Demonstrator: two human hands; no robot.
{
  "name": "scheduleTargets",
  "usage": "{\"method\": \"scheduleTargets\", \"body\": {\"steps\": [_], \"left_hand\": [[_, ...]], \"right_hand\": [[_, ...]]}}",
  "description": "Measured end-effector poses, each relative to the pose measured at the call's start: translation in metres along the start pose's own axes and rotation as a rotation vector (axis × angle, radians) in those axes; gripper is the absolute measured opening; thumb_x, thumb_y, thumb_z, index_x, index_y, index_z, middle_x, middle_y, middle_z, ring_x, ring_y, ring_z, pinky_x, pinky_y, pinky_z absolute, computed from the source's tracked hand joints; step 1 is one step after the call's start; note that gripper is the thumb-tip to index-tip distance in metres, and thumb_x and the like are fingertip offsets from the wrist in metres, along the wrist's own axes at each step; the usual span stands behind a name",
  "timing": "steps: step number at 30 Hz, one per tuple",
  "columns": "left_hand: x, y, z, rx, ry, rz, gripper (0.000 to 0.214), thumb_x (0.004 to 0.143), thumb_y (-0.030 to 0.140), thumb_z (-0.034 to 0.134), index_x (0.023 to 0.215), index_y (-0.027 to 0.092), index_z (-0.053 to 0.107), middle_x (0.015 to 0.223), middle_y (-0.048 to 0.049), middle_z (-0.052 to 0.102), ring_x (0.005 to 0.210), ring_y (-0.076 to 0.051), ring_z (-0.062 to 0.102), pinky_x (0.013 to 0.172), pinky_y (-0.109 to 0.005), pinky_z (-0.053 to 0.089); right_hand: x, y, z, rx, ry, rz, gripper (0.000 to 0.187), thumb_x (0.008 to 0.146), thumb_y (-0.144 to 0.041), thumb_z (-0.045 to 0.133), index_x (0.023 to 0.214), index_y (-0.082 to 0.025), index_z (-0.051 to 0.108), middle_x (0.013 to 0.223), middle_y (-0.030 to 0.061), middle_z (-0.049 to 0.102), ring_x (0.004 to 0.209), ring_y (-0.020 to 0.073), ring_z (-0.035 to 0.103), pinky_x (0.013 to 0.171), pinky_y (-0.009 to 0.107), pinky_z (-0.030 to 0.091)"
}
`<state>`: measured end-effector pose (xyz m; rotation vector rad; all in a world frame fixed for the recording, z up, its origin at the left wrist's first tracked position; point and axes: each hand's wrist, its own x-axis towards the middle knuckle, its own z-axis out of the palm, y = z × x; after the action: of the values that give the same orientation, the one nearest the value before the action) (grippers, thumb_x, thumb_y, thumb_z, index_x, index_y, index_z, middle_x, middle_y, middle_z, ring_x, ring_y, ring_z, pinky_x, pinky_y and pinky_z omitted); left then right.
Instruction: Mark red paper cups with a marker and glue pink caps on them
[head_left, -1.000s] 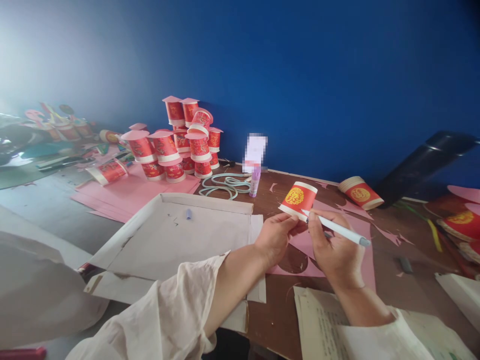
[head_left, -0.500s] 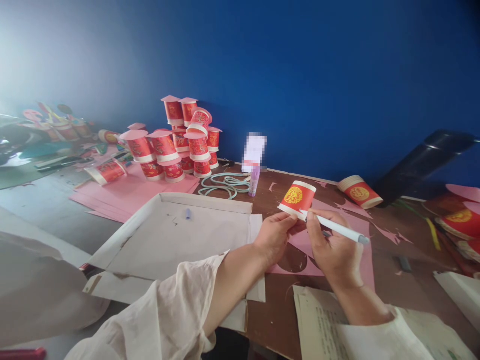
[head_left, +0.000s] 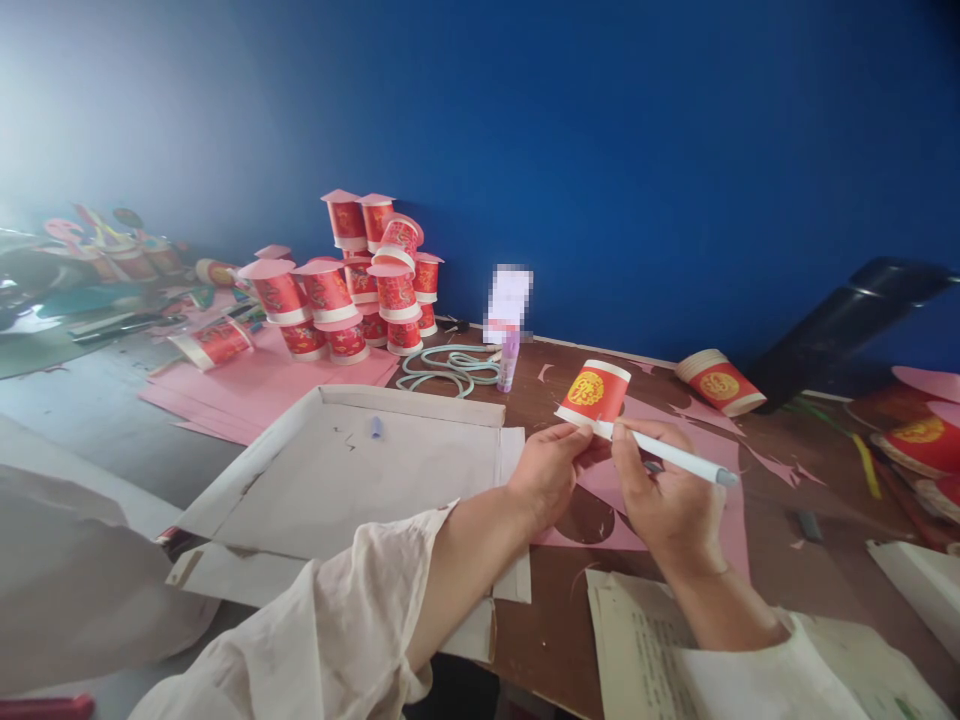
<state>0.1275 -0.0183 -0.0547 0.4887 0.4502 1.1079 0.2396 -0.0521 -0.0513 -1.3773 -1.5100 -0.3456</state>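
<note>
A red paper cup [head_left: 611, 388] with a round gold emblem and white bands is held upside down, slightly tilted, over the table. My left hand [head_left: 551, 470] is closed on its lower white band from the left. In my right hand [head_left: 664, 495] is a white marker [head_left: 679, 458], gripped like a pen, its tip end at the cup's lower band. Whether the tip touches the cup is hidden by my fingers. Beneath both hands lies a pink paper sheet [head_left: 727, 500] with round holes cut out.
Stacked red cups with pink paper tops [head_left: 328, 292] stand at the back left on pink sheets [head_left: 202, 395]. An open white box lid [head_left: 420, 500] holds a small purple cap [head_left: 376, 428]. A purple glue stick [head_left: 508, 365], a coiled cable [head_left: 450, 370] and a lying cup [head_left: 720, 385] are further back.
The cup and both hands have shifted very slightly left. Both grips stay the same, and the marker remains against or close to the cup's lower band.
</note>
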Motion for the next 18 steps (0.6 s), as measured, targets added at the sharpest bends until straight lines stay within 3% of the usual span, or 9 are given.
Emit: {"method": "scheduleTargets", "body": {"steps": [18], "left_hand": [[-0.0001,0.0019,0.0019,0.015,0.029,0.004,0.021,0.065,0.027,0.084,0.069,0.010,0.073,0.071,-0.0068,0.067,0.069,-0.015,0.060,0.085,-0.034,0.044]], "right_hand": [[-0.0016,-0.0033,-0.0026,0.015,-0.030,0.018,0.020,0.092,-0.036,0.059,0.093,-0.018,0.068,0.081,0.0051,0.074,0.067,0.0160,0.069,0.057,0.025,0.051]]}}
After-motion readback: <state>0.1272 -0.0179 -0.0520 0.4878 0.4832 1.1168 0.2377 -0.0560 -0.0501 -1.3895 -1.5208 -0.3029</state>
